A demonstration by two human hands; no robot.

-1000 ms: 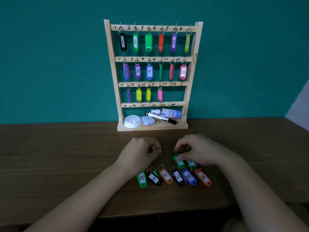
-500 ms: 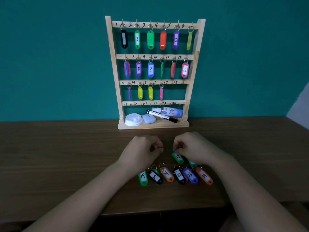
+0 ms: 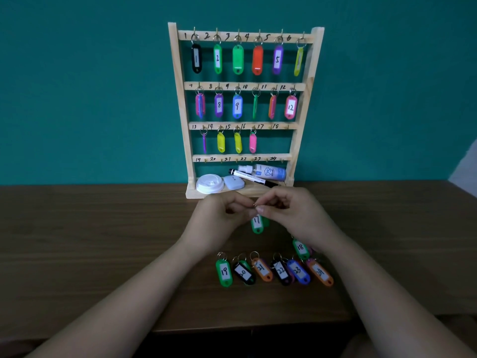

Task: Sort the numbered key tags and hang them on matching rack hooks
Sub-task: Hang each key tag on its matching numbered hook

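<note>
A wooden key rack (image 3: 307, 104) stands against the teal wall, its hooks numbered 1 to 24. Tags hang on hooks 1 to 16; hooks 17 (image 3: 270, 127) to 24 are bare. My left hand (image 3: 219, 218) and my right hand (image 3: 296, 215) meet above the table, both pinching the metal ring of the green tag 17 (image 3: 256, 223), which dangles below my fingers. Green tag 18 (image 3: 300, 248) lies on the table, partly under my right wrist. Tags 19 (image 3: 224, 272), 20, 21, 22, 23 and 24 (image 3: 320, 272) lie in a row in front.
On the rack's base shelf sit a white lid (image 3: 209, 183), a small pale case (image 3: 233, 182), a marker (image 3: 251, 177) and a spray bottle (image 3: 268, 172). The brown wooden table (image 3: 90, 241) ends in a front edge near my forearms.
My right hand lifted tag 17 off the table and both hands rose and came together on its ring. Tag 18 now shows fully beside my right wrist.
</note>
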